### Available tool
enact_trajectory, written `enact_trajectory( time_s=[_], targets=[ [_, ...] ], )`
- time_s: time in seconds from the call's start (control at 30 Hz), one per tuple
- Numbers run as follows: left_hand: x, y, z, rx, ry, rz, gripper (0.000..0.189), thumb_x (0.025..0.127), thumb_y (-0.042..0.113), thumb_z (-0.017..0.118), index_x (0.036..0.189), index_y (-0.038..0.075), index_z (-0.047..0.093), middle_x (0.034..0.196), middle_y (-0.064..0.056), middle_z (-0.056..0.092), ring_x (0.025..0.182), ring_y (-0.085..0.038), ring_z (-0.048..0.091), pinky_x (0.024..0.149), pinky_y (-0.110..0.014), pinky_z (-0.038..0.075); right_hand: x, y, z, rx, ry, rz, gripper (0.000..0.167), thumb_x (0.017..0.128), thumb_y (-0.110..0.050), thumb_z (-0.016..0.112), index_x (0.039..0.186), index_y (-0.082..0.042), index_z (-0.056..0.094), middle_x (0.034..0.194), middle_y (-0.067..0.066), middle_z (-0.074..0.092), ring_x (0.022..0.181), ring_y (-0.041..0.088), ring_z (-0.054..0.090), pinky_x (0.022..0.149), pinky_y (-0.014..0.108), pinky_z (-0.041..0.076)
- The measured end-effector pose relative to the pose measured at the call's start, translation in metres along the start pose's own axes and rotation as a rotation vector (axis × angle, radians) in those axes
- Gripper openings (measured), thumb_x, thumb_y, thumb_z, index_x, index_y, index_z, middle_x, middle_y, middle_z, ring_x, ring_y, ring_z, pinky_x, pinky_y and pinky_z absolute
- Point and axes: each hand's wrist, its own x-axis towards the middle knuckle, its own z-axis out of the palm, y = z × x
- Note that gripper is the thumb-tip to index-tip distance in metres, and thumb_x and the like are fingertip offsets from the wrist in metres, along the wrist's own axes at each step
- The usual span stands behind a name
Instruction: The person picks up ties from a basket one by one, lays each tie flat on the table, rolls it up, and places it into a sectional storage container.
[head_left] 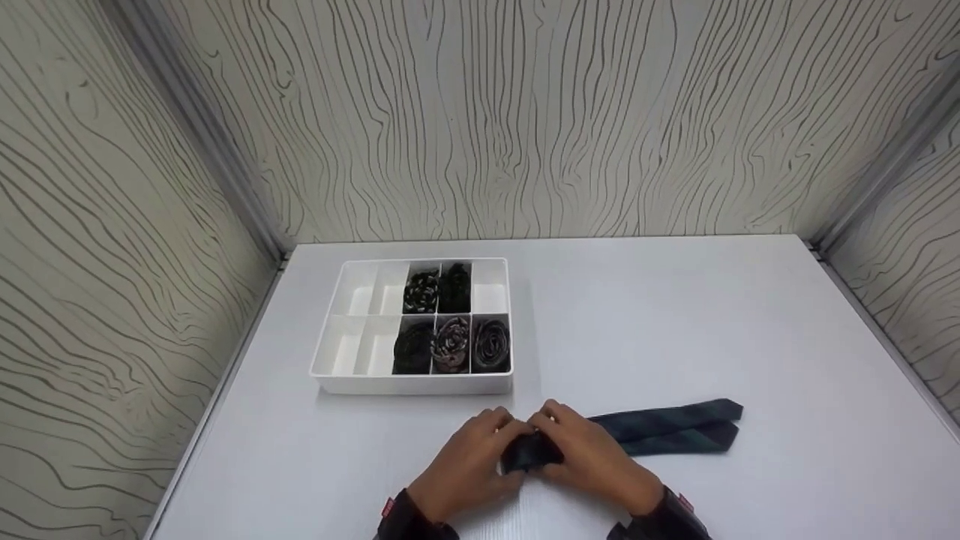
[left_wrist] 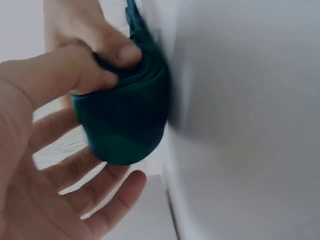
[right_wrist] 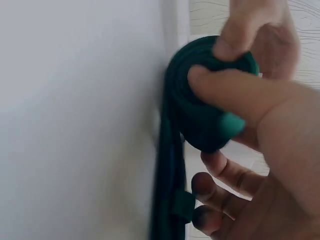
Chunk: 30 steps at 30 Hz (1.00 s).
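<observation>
A dark green and navy necktie (head_left: pixel 667 429) is partly rolled up, its two pointed ends lying flat to the right on the white table. Both hands are at the rolled part (left_wrist: pixel 125 115). My left hand (head_left: pixel 474 459) pinches the roll from the left, thumb on its near side and fingers around the far side. From the right, my right hand (head_left: pixel 589 459) grips the same roll (right_wrist: pixel 210 115), its thumb pressed on the coiled edge. The roll stands on its side, touching the table, and the loose length runs out from under the right hand.
Behind the hands, left of centre, sits a white divided box (head_left: pixel 416 385). Several rolled dark ties, among them a patterned roll (head_left: pixel 451 343), fill some compartments. Wood-grain panels (head_left: pixel 480 120) rise behind the table (head_left: pixel 660 322) and at both sides.
</observation>
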Motion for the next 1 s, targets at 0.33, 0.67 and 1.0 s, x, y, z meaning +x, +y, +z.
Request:
enact_trajectory(
  time_s=[0.33,0.67,1.0],
  targets=[
    [0.001,0.004,-0.002,-0.058,-0.005,-0.070,0.039,0.089,0.013,0.084,0.125,0.021,0.070,0.111,0.003,0.061,0.100,-0.006,0.061,0.091,-0.027,0.058,-0.004,0.008,0.000,0.054,-0.003,0.097,0.047,0.086,-0.039,0.088,0.124,-0.021,0.067,0.109,-0.007,0.056,0.097,0.008,0.054,0.083,0.034,0.056],
    [0.003,0.007,-0.002,0.007,0.024,-0.057,0.044,0.085,0.015,0.086,0.126,0.022,0.070,0.115,0.004,0.065,0.100,-0.009,0.064,0.088,-0.028,0.058,-0.002,0.014,-0.001,0.173,-0.091,0.110,0.043,0.087,-0.028,0.088,0.122,-0.021,0.063,0.107,-0.009,0.053,0.094,0.005,0.056,0.084,0.030,0.055],
    [0.007,0.006,0.002,0.061,0.072,0.048,0.040,0.081,0.024,0.089,0.118,0.025,0.073,0.106,0.006,0.066,0.092,-0.010,0.060,0.082,-0.023,0.051,-0.003,0.016,-0.006,0.226,-0.126,0.091,0.043,0.087,-0.031,0.089,0.121,-0.023,0.064,0.111,-0.009,0.053,0.099,0.006,0.058,0.087,0.030,0.056]
  ],
)
